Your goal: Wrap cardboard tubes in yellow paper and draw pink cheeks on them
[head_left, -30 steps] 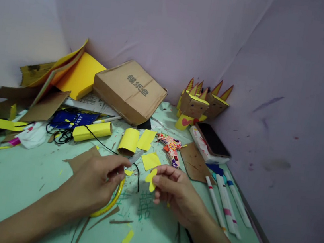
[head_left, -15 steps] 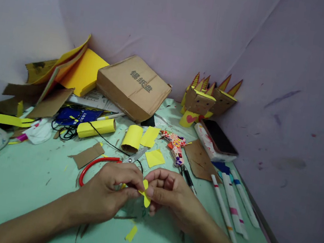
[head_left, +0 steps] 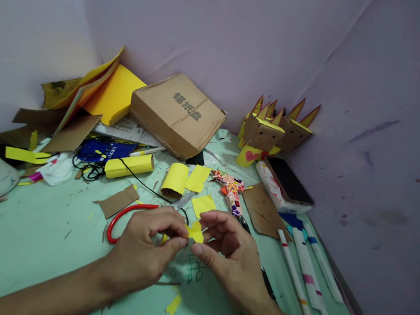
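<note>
A small yellow paper cutout (head_left: pixel 195 232) with rounded lobes is pinched between the thumb and forefinger of my left hand (head_left: pixel 149 243). Close by on its right, my right hand (head_left: pixel 233 254) has its thumb and fingers apart around the cutout; whether a fingertip touches it I cannot tell. Scissors with red handles (head_left: pixel 113 223) lie partly hidden behind my left hand. Beyond the hands are a short yellow tube (head_left: pixel 174 179) standing upright and two yellow paper pieces (head_left: pixel 198 178). Below the hands, a yellow scrap (head_left: pixel 173 304) rests on the green tabletop (head_left: pixel 61 272).
A patterned glue gun (head_left: pixel 233 194) lies beyond my right hand. Several white markers (head_left: pixel 296 279) and a phone (head_left: pixel 288 180) are at right. Behind stand a cardboard box (head_left: pixel 177 114) and cardboard figures (head_left: pixel 264 134). A longer yellow tube (head_left: pixel 129 166) and black cord lie left.
My right thumb and fingers have come off the cutout and spread apart. The cutout has turned and now sits in my left pinch. The whole view has shifted slightly.
</note>
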`<state>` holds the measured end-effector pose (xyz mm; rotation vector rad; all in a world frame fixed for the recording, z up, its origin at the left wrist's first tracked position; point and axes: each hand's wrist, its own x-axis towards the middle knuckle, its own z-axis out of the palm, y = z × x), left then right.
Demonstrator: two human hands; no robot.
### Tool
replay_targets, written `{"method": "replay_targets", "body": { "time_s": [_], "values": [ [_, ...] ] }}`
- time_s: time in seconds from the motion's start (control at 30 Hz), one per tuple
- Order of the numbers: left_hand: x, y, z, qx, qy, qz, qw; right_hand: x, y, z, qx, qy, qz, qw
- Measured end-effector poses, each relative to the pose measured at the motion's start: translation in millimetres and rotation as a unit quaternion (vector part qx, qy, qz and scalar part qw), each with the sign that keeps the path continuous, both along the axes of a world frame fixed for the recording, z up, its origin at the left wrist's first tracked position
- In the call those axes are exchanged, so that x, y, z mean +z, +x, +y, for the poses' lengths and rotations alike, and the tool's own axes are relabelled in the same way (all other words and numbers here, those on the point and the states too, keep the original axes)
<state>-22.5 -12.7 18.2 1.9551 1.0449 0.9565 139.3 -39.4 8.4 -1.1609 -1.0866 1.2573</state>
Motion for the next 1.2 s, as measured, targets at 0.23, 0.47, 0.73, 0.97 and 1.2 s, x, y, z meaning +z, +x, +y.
{"method": "replay_targets", "body": {
  "time_s": [0.23,0.47,0.73,0.97,1.2],
  "values": [
    [0.4,-1.1,-1.4,-0.026,0.011,-0.025,0.999,-6.3,1.1,0.6,-0.008,0.033,-0.006,0.999],
    [-3.0,2.9,-4.0,0.032,-0.182,-0.109,0.977,-6.9,1.3,0.3,-0.028,0.036,-0.017,0.999],
    [6.9,7.2,0.2,0.015,-0.260,-0.106,0.960,-4.9,-0.4,0.1,-0.011,0.030,-0.006,0.999],
    [4.4,7.1,-1.0,0.010,-0.254,-0.081,0.964,-3.9,-0.6,0.4,-0.006,0.030,-0.009,0.999],
    [2.6,8.9,-6.0,0.007,-0.206,-0.028,0.978,-10.7,-4.9,-3.6,-0.062,0.121,-0.106,0.985]
  ]
}}
